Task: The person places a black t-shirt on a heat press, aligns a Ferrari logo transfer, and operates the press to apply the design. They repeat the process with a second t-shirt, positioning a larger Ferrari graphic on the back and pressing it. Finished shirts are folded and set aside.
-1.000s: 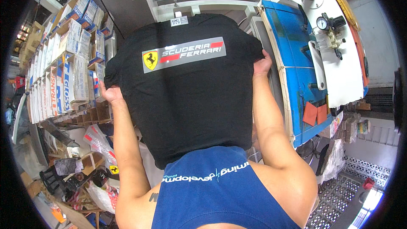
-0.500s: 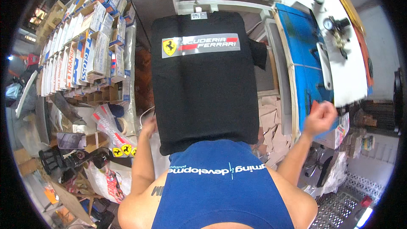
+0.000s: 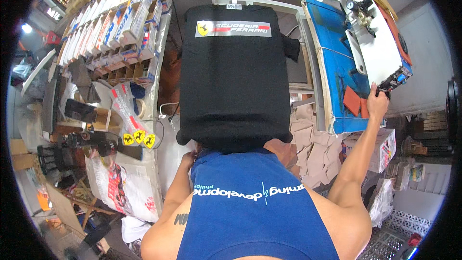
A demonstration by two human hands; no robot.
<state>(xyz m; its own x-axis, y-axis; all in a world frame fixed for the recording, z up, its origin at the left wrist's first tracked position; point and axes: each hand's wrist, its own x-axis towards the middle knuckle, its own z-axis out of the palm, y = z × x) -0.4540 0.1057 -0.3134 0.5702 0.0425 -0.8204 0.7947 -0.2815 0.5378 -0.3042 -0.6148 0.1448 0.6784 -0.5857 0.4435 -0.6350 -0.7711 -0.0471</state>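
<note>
A black shirt point(image 3: 233, 77) lies spread over a flat platen in front of me. Across its upper part sits a clear transfer strip point(image 3: 260, 30) with a yellow shield emblem and red and white lettering. My right hand point(image 3: 378, 103) is closed around a black handle point(image 3: 383, 89) beside the control box point(image 3: 400, 78) of the white press machine point(image 3: 378, 50). By the shirt's lower left corner is my left hand point(image 3: 194, 150), its fingers mostly hidden between the shirt and my body.
Left, a rack of long boxes point(image 3: 110, 24) stands above more shield-printed transfer strips point(image 3: 127, 108). Right, orange-red square pads point(image 3: 351, 98) lie on a blue board point(image 3: 332, 53). Beige cut pieces point(image 3: 313, 149) are heaped below it. A pressure gauge point(image 3: 352, 5) tops the machine.
My right hand has moved from over the blue board to the black handle and closed on it. My left hand has come in from the shirt's left side toward its lower corner.
</note>
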